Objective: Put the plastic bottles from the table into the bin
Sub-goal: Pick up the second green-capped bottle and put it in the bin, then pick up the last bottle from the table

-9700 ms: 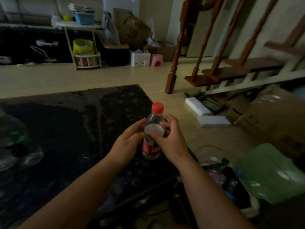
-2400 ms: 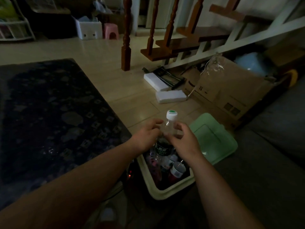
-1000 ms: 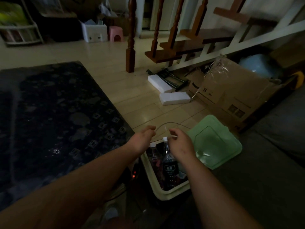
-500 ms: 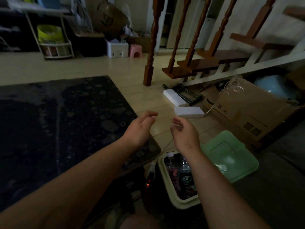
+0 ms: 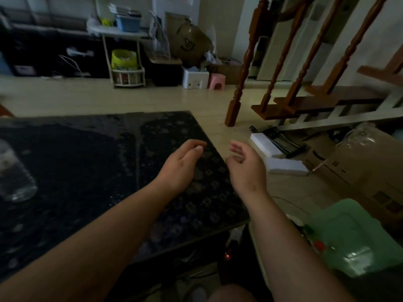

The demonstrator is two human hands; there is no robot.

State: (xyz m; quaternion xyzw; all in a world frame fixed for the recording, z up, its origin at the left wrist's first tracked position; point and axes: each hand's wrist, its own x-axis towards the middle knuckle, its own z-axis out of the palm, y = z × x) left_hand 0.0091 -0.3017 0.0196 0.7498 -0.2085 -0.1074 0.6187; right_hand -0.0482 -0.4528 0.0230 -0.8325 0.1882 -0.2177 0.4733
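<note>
Progress: bottles are seen already lying in the bin (image 5: 255,240), of which only a pale rim and some caps show past the right forearm; at least one clear plastic bottle (image 5: 15,177) is left on the counter (image 5: 87,162), so the task is judged partly done.
Left grip: the left hand (image 5: 181,164) is held above the counter's right end, fingers loosely curled and apart, nothing pinched.
Right grip: the right hand (image 5: 246,168) is held just past the counter's edge, fingers spread, nothing held.
Bottle relative to grips: the remaining bottle stands blurred at the far left edge of the view, well apart from both hands.
Bin relative to grips: the bin lies low at the right, beside a green lid (image 5: 353,236).
Next step, as judged: a leftward reach across the counter is called for.
</note>
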